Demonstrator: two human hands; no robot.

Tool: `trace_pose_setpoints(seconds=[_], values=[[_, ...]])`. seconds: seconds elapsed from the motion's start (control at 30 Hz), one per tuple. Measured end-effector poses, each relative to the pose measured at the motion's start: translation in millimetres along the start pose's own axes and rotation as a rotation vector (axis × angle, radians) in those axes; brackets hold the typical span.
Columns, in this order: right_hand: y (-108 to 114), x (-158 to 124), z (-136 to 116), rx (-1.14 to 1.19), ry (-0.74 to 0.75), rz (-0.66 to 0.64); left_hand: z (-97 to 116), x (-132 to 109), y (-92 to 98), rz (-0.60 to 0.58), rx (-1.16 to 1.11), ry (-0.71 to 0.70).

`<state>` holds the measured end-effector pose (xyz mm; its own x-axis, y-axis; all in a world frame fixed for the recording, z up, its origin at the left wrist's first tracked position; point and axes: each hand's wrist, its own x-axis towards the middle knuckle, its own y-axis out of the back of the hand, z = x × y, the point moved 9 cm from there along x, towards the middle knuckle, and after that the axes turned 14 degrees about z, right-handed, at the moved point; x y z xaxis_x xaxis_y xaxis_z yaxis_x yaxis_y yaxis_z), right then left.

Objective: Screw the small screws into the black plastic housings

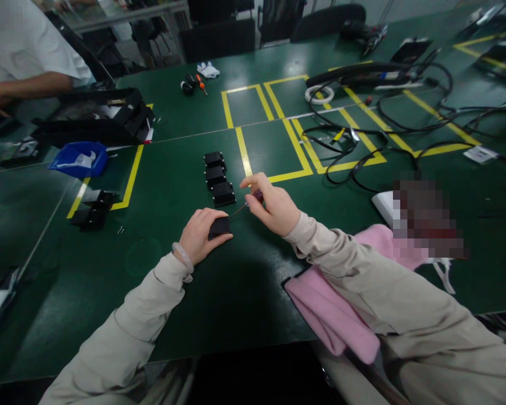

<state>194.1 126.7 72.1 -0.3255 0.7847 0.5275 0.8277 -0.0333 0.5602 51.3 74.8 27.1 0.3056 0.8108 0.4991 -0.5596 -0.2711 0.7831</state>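
Black, boxy block [220,226] clasped in the left hand [200,232], toward the bench's [236,304] front edge; the right hand [277,209] pinches a thin-shafted screwdriver [239,211], handle partly hidden. Soft pink cloth [331,315] crosses that edge, partly under a sleeve [365,278].

Just beyond your left hand [198,235] and the black block [219,228] it grips, three black housings [215,175] stand in a row, barring the straight way out. Your right hand [275,207] and its screwdriver [258,195] close the grip's right side. Beyond that hand, flat yellow tape [290,176] leaves room to pass, until looped cables [419,131] farther right. Left of the grip, bare table [164,191] runs to small screws [120,230] and two black pieces [88,217]. Nearer you, it lies free between your sleeves [383,281]; pink cloth [333,315] bounds it on the right.
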Motion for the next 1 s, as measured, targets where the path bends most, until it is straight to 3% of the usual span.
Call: trace_pose_setpoints(seconds=[0.63,1.0], values=[[3.4,-4.0,-3.6,-0.008,0.070,0.032,-7.0,-0.3,-1.8,-0.013,-0.030,0.072],[4.3,-5.0,-6.0,-0.015,0.068,0.040,-4.1,-0.8,-1.0,0.009,-0.028,0.032]])
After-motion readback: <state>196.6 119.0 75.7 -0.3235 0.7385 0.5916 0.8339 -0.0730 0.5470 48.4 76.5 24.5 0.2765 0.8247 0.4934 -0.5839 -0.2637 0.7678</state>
